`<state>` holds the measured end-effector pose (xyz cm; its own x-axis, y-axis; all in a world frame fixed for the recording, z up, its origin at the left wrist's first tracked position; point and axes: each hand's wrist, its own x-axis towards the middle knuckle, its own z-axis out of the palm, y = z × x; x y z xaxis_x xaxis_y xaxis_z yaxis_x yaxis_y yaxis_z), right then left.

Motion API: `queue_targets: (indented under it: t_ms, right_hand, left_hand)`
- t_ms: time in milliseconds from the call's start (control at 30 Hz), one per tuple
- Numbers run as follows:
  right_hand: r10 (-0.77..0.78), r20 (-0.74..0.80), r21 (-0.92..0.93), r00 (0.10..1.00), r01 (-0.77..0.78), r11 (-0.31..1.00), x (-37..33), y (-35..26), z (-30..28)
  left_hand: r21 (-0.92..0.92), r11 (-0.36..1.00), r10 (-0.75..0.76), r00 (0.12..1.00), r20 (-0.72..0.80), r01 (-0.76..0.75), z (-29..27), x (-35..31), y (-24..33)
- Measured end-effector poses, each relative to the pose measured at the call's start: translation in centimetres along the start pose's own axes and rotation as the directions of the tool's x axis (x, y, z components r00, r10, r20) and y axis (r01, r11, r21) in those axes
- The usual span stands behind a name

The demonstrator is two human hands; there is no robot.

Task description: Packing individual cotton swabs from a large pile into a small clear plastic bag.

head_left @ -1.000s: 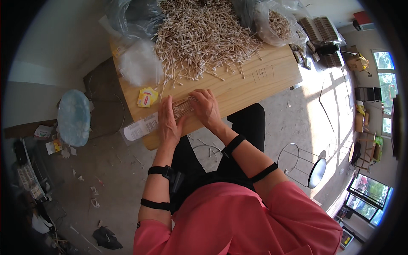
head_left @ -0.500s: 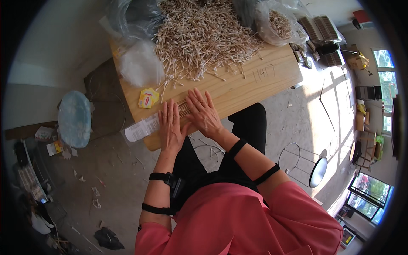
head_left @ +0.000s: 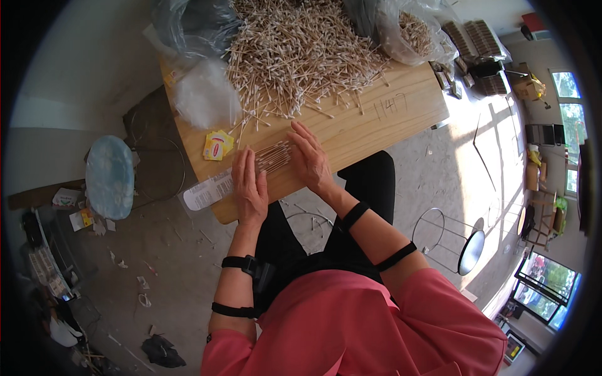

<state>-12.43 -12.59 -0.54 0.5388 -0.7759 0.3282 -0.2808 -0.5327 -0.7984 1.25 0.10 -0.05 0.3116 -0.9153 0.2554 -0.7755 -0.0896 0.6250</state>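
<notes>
A small row of cotton swabs (head_left: 273, 156) lies on the wooden table between my two hands. My left hand (head_left: 249, 186) stands on edge at the left ends of these swabs, fingers stretched out. Facing it, my right hand (head_left: 311, 161) has its straight fingers along the right ends, palm turned inward. Both hands are open. Just left of my left hand lies a clear plastic packet with a white printed label (head_left: 204, 194), poking past the table edge. Yellow cards (head_left: 217, 145) sit above it.
A large heap of cotton swabs (head_left: 301, 56) covers the far part of the table (head_left: 401, 109). Thin clear bags (head_left: 204, 97) lie left of it, and a clear bag of swabs (head_left: 414, 37) stands at its right. Stools (head_left: 470, 252) stand on the floor.
My hands have gone from lying flat over the swabs to standing at their two ends. The right hand has shifted right, so the swabs between show more.
</notes>
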Motion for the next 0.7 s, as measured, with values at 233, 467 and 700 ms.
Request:
queue_targets:
  t_ms: [233,467,700]
  right_hand:
    - [0.236,0.012,0.34,0.972,-0.226,0.913,0.5,-1.1,2.8]
    - [0.221,-0.04,0.34,0.975,-0.194,0.92,0.8,-1.6,4.1]
    - [0.271,-0.103,0.432,0.957,-0.202,0.879,0.8,-0.4,2.6]
  left_hand:
    - [-0.266,0.935,-0.293,0.933,-0.209,0.234,2.5,1.8,2.2]
    - [-0.307,0.922,-0.328,0.898,-0.295,0.236,3.7,3.2,2.5]
    - [-0.44,0.863,-0.395,0.873,-0.285,0.247,3.1,3.1,1.7]
